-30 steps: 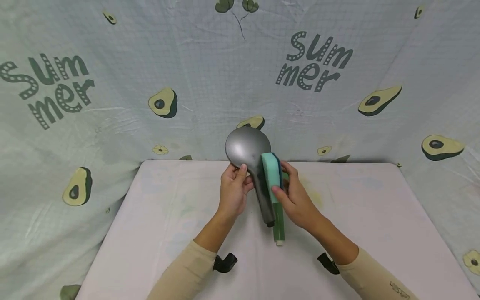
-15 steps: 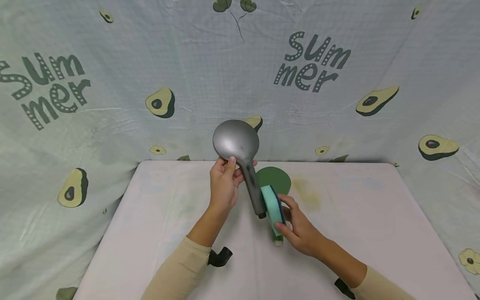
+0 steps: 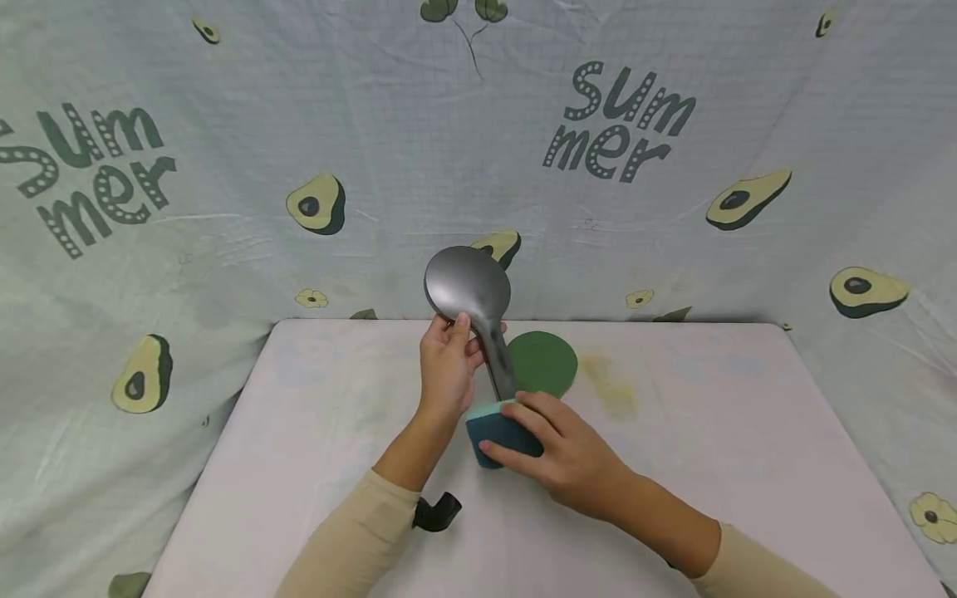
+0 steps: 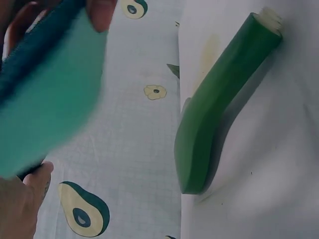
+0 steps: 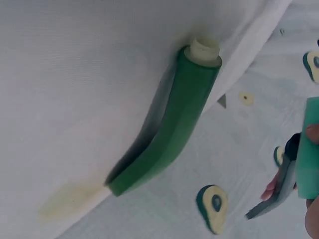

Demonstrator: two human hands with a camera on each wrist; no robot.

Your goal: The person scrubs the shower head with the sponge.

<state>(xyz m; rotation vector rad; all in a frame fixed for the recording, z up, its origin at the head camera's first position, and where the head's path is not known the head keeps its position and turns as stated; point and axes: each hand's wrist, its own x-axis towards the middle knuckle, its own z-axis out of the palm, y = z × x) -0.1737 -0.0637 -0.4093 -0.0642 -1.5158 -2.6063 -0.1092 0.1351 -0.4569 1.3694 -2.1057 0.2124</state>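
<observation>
A grey shower head, its round head uppermost, is held by my left hand at the neck, with the thumb in front. My right hand grips a sponge with a light teal side and a dark blue side. The sponge covers the lower end of the grey handle, its blue face turned towards the head camera. Beyond it on the table lies a green shower head, its handle hidden in that view. Both wrist views show the green handle with its pale threaded end.
The table has a pale cover with a yellowish stain. Behind it hangs a cloth printed with avocados and lettering. A black fitting sits at my left wrist.
The sponge has slid down the grey handle from its middle to its end, and has turned to show its blue face. My left hand has shifted slightly left with the grey shower head.
</observation>
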